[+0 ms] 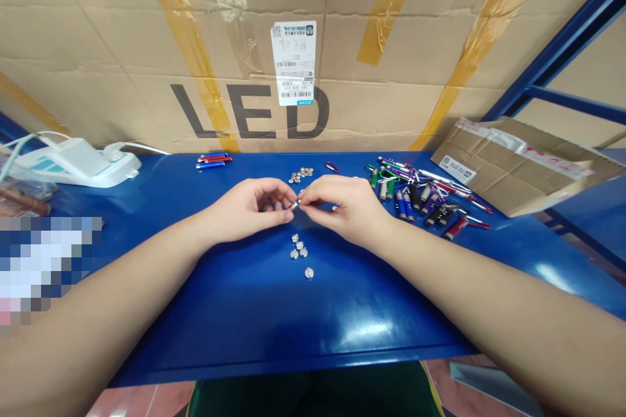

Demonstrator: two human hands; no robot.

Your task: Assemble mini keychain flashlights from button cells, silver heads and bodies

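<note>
Pinching a tiny shiny silver metal piece point(294, 205) in their fingertips, the left hand point(249, 208) and right hand point(345, 208) meet close together above the shiny blue counter point(244, 319). Small, slow finger moves keep it steady, with round silver discs point(299, 251) just below.

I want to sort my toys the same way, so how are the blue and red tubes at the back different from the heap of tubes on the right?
The blue and red tubes are only a few, but the heap of tubes has many. The blue and red tubes lie neatly side by side, while the heap points every way. The heap also has green, purple and black tubes, and many have clip rings, which the blue and red tubes don't show. Both are slim, shiny tubes lying on the blue table.
</note>
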